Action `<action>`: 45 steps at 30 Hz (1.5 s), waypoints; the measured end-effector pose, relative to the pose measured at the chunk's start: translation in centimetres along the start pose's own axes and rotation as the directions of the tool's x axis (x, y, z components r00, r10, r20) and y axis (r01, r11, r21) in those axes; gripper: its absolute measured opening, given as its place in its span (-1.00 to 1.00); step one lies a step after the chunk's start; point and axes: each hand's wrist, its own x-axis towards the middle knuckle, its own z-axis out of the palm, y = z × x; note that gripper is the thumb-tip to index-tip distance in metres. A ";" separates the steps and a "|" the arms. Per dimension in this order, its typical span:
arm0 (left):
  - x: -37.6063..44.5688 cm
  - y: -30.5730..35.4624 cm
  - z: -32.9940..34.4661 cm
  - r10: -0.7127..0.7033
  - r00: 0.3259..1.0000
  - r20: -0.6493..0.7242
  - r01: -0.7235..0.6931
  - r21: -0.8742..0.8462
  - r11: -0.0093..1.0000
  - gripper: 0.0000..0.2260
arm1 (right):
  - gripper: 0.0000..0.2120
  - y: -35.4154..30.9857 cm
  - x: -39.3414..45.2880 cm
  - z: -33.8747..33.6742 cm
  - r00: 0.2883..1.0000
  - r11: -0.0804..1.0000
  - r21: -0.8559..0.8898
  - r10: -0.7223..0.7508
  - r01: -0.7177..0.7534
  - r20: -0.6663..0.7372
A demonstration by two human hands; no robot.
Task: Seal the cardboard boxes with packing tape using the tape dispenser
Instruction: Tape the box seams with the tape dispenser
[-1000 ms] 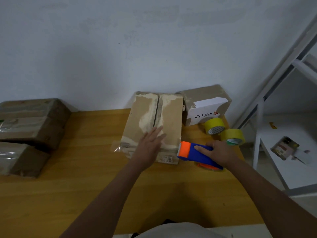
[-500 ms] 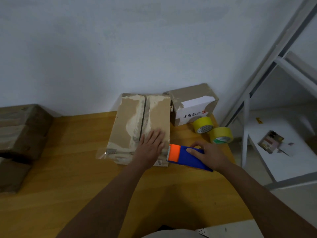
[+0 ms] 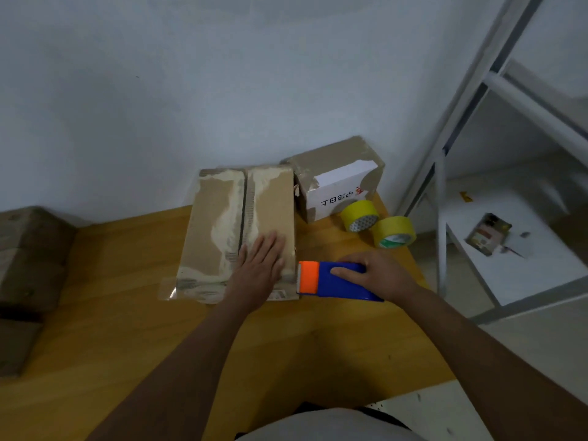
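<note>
On the wooden table: left hand flat, fingers straight, pressing the long cardboard box near its seam; right hand wrapped around the blue-orange tape dispenser, just beside the box's right edge.

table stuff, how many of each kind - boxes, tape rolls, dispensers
cardboard boxes: 2 by the wall, long box and small box, plus a blurred stack at left, count unclear
yellow tape rolls: 2
tape dispenser: 1
total: 5 clear
</note>
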 end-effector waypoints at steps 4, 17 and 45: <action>0.1 0.0 0.1 -0.007 1.000 -0.019 0.006 -0.025 1.000 -0.52 | -0.48 2.4 -1.2 -2.2 0.998 0.999 -0.013 0.030 -0.031 -0.050; 0.3 -0.2 -0.3 0.000 0.998 0.068 0.004 -0.050 0.999 -0.28 | -0.71 4.2 -2.5 -2.3 0.996 0.997 0.056 0.053 -0.049 -0.076; 0.3 0.0 0.0 0.011 0.999 0.052 -0.010 -0.029 1.000 -0.25 | -0.51 4.3 0.2 6.6 0.889 0.812 -0.368 0.379 -0.453 -0.258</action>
